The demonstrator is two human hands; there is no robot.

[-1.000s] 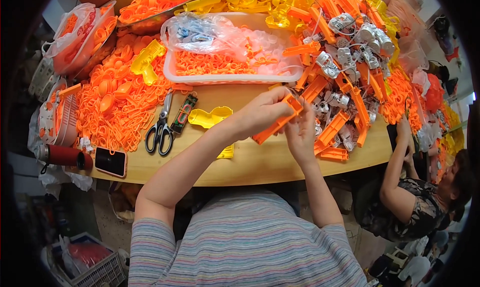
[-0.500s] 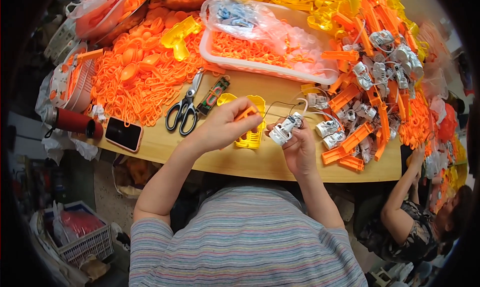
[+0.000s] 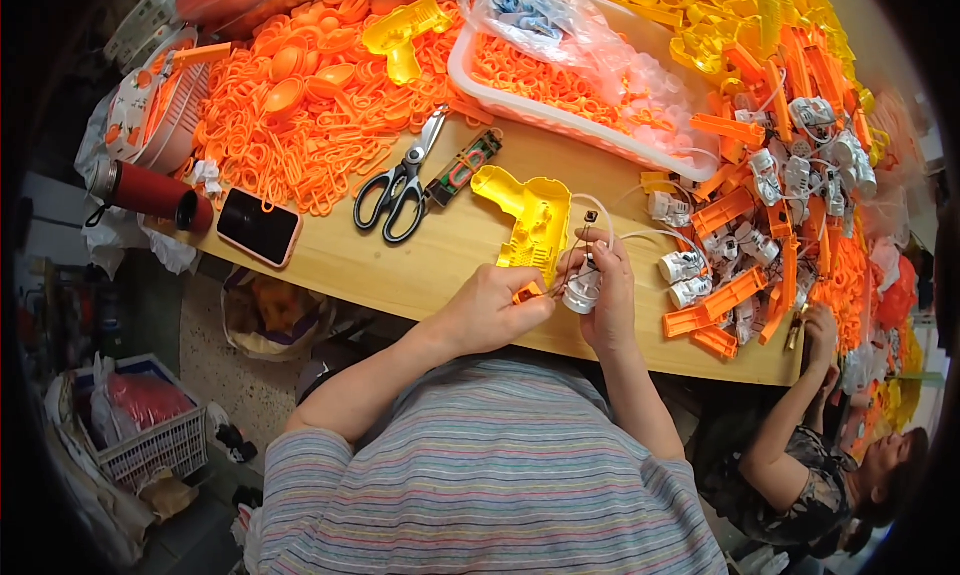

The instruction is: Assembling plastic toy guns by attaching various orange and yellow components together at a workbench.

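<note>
My left hand (image 3: 492,309) is closed on a small orange plastic piece (image 3: 529,292), most of it hidden by the fingers. In my right hand (image 3: 612,300) is a white plastic mechanism (image 3: 582,294), held upright with a pale tube and thin dark wires at its top. The two hands nearly touch, close to the table's front edge. Just beyond them lies a yellow toy-gun half shell (image 3: 535,218), its ribbed inner side facing up. My fingers overlap its lower end.
Black-handled scissors (image 3: 405,182), a small green circuit-board piece (image 3: 464,168) and a phone (image 3: 259,228) lie to the left. Orange parts (image 3: 300,125) heap behind. White mechanisms with orange casings (image 3: 725,230) pile on the right, near another person (image 3: 790,455). A white tub (image 3: 590,145) stands behind.
Both hands have come down toward my body and closer together, uncovering the yellow shell. The white mechanism has turned from slanted to upright. The whole view has shifted slightly.
</note>
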